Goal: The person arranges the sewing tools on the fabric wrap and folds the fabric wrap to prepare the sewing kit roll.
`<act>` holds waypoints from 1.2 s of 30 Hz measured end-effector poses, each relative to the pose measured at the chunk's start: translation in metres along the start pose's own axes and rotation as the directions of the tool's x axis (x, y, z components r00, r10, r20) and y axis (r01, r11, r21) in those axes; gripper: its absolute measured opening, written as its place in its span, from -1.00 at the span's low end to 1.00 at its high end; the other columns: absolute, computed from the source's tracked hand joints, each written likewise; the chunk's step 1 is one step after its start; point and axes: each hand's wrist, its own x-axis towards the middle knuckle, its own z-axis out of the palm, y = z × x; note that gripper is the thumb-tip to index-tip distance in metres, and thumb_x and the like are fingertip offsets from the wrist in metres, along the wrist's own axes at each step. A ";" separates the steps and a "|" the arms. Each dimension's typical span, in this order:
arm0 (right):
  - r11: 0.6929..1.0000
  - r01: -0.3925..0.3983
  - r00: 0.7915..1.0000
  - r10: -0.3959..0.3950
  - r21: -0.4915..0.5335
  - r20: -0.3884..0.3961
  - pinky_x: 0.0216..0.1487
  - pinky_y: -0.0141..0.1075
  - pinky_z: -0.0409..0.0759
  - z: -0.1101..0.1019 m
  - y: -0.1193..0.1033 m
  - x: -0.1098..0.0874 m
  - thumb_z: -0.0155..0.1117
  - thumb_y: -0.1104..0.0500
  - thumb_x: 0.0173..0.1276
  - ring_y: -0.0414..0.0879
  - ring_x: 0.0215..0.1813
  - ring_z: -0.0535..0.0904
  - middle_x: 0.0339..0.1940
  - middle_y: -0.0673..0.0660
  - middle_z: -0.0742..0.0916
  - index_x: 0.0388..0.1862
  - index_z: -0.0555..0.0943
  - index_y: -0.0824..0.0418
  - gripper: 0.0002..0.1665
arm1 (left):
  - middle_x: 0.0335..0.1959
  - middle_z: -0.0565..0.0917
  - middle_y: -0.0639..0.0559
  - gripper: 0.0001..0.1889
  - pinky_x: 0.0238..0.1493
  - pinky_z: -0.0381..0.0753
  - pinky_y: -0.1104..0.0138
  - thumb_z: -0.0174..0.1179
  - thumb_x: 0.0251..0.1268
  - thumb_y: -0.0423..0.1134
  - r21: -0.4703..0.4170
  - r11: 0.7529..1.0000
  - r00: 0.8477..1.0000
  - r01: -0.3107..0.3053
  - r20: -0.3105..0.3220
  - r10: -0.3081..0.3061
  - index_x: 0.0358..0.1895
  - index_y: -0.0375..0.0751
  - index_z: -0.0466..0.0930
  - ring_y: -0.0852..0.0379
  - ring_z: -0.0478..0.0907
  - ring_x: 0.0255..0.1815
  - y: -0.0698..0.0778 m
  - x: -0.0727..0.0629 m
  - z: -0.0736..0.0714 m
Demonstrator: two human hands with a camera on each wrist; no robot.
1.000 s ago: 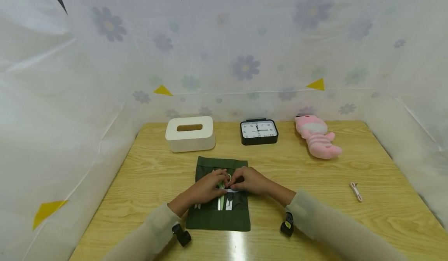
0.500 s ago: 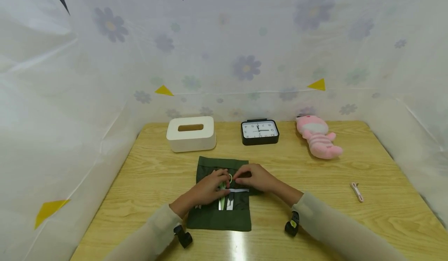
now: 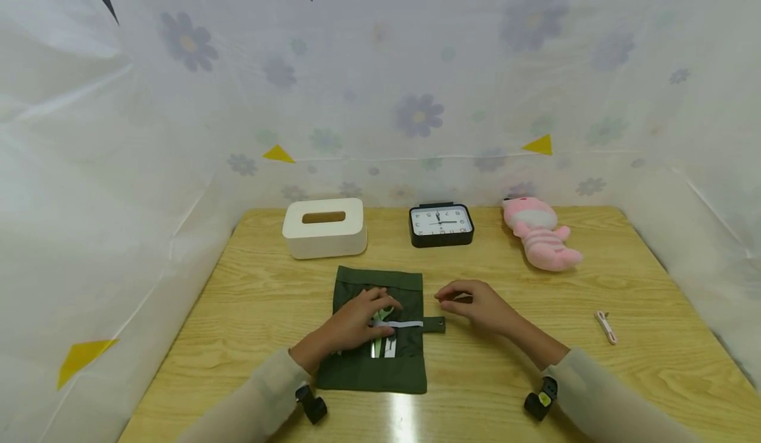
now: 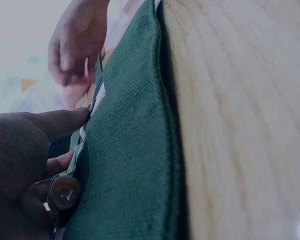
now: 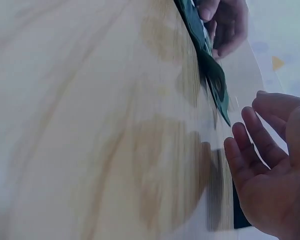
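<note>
Left hand [image 3: 357,319] lies loose-fingered on the pouch [image 3: 371,378]; right hand [image 3: 480,306], released and empty, is near the tab [image 3: 433,325]. Apparent step: arranging tools [image 3: 390,346]; next calls for checking their seating.

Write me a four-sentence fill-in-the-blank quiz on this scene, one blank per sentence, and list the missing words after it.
1. The left hand lies over the dark ____ fabric tool roll.
2. The right hand, off the roll, holds ____.
3. Between the tissue box and the pink plush toy sits a black-framed ____.
4. The bundled cord lies on the table, nearer to the ____ hand.

Missing words: green; nothing; clock; right.
</note>
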 end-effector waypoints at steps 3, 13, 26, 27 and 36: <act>1.000 -0.029 0.999 0.029 0.007 -0.026 0.14 -0.27 0.65 -0.011 0.004 -0.014 0.35 0.09 0.51 -0.13 0.06 0.67 0.03 0.14 0.77 0.11 0.72 0.24 -0.68 | 0.36 0.45 -0.06 -0.65 0.28 0.52 -0.05 0.29 0.49 -0.06 0.008 1.000 1.000 -0.013 0.002 0.013 0.26 0.05 0.64 -0.17 0.33 0.50 0.001 -0.001 0.001; 0.997 -0.078 0.989 0.079 0.008 -0.123 0.11 -0.43 0.62 -0.048 0.014 -0.057 0.34 0.08 0.51 -0.21 0.12 0.67 0.13 0.19 0.74 0.15 0.70 0.24 -0.65 | 0.27 0.48 0.03 -0.74 0.30 0.51 -0.04 0.30 0.47 -0.05 0.025 1.000 1.000 -0.018 -0.014 0.019 0.13 0.09 0.71 -0.16 0.29 0.53 -0.002 0.000 0.004; 0.982 -0.154 0.959 0.122 -0.110 -0.256 0.02 -0.57 0.58 -0.097 0.030 -0.119 0.29 0.09 0.55 -0.42 0.05 0.65 0.14 0.30 0.73 0.20 0.66 0.30 -0.61 | 0.26 0.49 0.03 -0.74 0.30 0.50 -0.04 0.31 0.47 -0.05 0.034 0.999 0.999 -0.022 -0.026 0.023 0.13 0.08 0.71 -0.14 0.30 0.52 -0.001 -0.002 0.005; 0.978 -0.167 0.954 0.127 -0.127 -0.272 0.01 -0.59 0.57 -0.100 0.032 -0.124 0.29 0.09 0.55 -0.44 0.05 0.64 0.14 0.31 0.73 0.20 0.66 0.30 -0.61 | 0.25 0.49 0.03 -0.74 0.31 0.50 -0.04 0.31 0.47 -0.06 0.033 0.999 0.999 -0.022 -0.027 0.023 0.13 0.08 0.70 -0.14 0.30 0.53 -0.001 -0.001 0.005; 0.870 -0.372 0.886 0.230 -0.324 -0.402 -0.24 -0.08 0.69 -0.141 0.050 -0.159 0.29 -0.03 0.55 -0.18 -0.01 0.65 0.16 0.47 0.66 0.33 0.57 0.34 -0.43 | 0.28 0.48 0.04 -0.77 0.36 0.47 -0.05 0.31 0.48 -0.08 0.020 1.000 1.000 -0.021 -0.018 0.021 0.10 0.06 0.68 -0.11 0.28 0.54 -0.004 -0.001 0.005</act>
